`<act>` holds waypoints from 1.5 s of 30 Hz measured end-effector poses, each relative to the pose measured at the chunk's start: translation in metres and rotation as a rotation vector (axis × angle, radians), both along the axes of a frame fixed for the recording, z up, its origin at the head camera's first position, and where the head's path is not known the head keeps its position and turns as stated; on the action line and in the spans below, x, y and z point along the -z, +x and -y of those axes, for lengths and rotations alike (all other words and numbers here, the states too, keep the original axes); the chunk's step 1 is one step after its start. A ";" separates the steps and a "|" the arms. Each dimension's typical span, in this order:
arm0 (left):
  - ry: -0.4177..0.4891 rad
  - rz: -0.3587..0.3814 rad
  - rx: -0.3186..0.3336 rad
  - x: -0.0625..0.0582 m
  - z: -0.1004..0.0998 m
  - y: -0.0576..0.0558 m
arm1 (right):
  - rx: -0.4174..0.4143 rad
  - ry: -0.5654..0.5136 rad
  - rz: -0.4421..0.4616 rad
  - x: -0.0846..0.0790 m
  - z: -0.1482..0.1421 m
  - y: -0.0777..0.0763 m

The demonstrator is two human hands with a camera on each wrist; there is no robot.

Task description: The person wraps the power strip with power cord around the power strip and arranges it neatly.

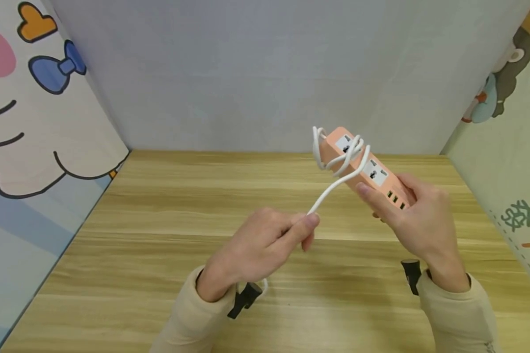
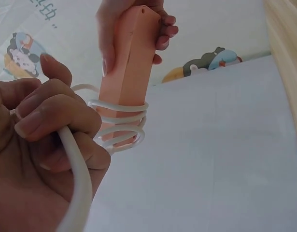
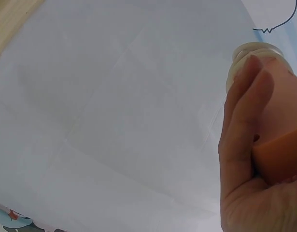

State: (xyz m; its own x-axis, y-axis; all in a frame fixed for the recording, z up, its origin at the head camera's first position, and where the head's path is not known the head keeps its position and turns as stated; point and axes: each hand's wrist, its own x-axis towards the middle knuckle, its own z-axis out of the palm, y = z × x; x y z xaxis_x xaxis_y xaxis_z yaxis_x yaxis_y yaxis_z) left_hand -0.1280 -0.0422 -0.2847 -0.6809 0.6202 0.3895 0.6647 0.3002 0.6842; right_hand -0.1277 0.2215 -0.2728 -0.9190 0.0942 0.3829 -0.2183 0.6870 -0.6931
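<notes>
My right hand [image 1: 424, 220] grips the near end of a pink power strip [image 1: 355, 181], which is tilted and lifted off the table. White cable [image 1: 335, 185] loops several times around the strip's far end, crossing the sockets. From there a length of it runs to my left hand [image 1: 265, 240], which holds it in curled fingers. In the left wrist view the cable [image 2: 79, 179] passes out of the fist toward the camera. The right wrist view shows my fingers [image 3: 242, 121] along the strip's underside [image 3: 283, 111]. The cable's plug is not visible.
A wood-grain table [image 1: 159, 206] lies below both hands. Behind it rises a plain pale backdrop [image 1: 265, 73], with cartoon-printed panels on the left [image 1: 35, 122] and right [image 1: 503, 171]. A bit of cable [image 1: 265, 287] shows beside the left wrist's black camera mount [image 1: 246, 298].
</notes>
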 end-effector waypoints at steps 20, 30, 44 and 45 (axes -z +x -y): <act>-0.229 0.003 0.050 0.008 0.002 -0.013 | -0.023 -0.070 -0.081 0.000 -0.003 0.003; -0.278 -0.022 0.027 0.014 0.001 -0.020 | -0.029 -0.036 -0.124 -0.002 0.001 0.007; -0.301 0.078 0.068 0.018 0.002 -0.025 | -0.097 -0.026 -0.120 0.001 0.004 0.014; -0.302 0.087 0.069 0.018 0.002 -0.026 | -0.107 -0.032 -0.120 0.001 0.004 0.014</act>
State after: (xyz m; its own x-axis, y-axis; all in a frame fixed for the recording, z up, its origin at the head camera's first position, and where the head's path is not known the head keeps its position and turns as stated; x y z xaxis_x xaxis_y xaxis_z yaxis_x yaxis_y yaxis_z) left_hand -0.1538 -0.0440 -0.3024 -0.6562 0.7445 0.1228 0.6332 0.4548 0.6263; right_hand -0.1135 0.2176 -0.2740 -0.8722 0.0122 0.4890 -0.3717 0.6332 -0.6789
